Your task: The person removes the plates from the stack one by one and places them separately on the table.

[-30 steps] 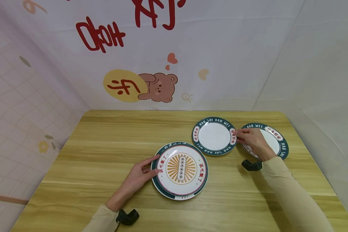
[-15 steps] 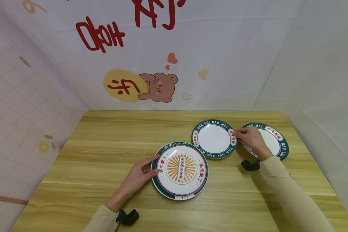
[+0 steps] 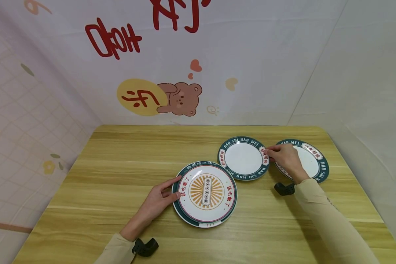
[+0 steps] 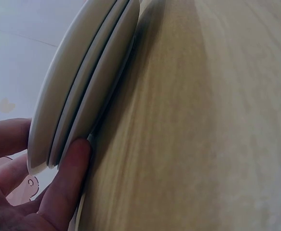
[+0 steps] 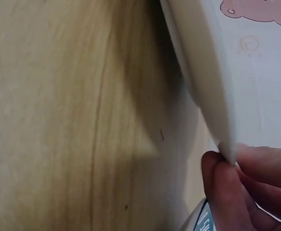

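Note:
A stack of plates (image 3: 217, 214) stands mid-table, its top one white with an orange sunburst and red characters. Along its left rim my left hand (image 3: 153, 201) rests relaxed fingers and thumb; in the left wrist view the thumb (image 4: 70, 178) touches the lower plates' edges. Beyond the stack to the right is a smaller green-rimmed plate (image 3: 243, 158), its near-left rim right at the stack's far edge. My right hand (image 3: 285, 158) pinches this plate's right rim between thumb and fingers. In the right wrist view the plate's pale underside (image 5: 203, 62) slopes over the wood.
Another green-rimmed plate (image 3: 322, 168) lies at the far right, partly hidden under my right hand. All stand on a wooden table (image 3: 118, 157). A printed wall cloth (image 3: 264, 55) rises behind the table's far edge, and a plain one closes the right side.
My right hand has drawn the smaller plate slightly toward me, up to the stack's edge; over the last half second it barely moves. My left hand stays in place.

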`<state>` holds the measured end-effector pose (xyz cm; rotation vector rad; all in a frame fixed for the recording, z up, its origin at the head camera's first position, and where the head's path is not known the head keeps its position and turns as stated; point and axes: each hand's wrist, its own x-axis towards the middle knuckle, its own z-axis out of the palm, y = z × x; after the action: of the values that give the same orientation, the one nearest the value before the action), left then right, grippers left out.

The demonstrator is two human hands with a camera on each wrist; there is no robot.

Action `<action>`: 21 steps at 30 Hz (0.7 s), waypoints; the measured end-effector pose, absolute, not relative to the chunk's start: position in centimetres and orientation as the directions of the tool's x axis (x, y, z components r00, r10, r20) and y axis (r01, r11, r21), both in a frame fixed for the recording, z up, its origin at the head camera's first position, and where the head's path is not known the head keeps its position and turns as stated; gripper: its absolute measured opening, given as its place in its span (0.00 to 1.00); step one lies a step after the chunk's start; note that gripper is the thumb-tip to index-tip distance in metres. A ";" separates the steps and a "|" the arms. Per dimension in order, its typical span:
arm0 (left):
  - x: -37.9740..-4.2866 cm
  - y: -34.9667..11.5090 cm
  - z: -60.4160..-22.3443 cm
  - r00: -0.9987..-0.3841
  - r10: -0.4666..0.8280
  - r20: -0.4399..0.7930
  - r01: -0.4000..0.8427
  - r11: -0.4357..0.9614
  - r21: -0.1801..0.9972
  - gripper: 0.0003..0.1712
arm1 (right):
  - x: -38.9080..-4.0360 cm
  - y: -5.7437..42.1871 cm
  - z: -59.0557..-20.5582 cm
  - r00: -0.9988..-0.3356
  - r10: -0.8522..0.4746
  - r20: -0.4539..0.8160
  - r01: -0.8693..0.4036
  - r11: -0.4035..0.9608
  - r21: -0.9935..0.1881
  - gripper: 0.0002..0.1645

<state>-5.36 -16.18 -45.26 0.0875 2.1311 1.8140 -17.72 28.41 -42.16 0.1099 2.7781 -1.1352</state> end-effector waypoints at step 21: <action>-5.4 -16.3 -45.1 -0.940 0.259 -0.221 -0.172 0.199 0.965 0.35 | -15.8 28.0 -41.7 -0.994 -0.006 -0.107 0.071 0.715 -0.696 0.28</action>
<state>-5.43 -16.27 -45.07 0.0821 2.1453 1.7955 -15.79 28.04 -41.75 0.0539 2.8140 -1.1487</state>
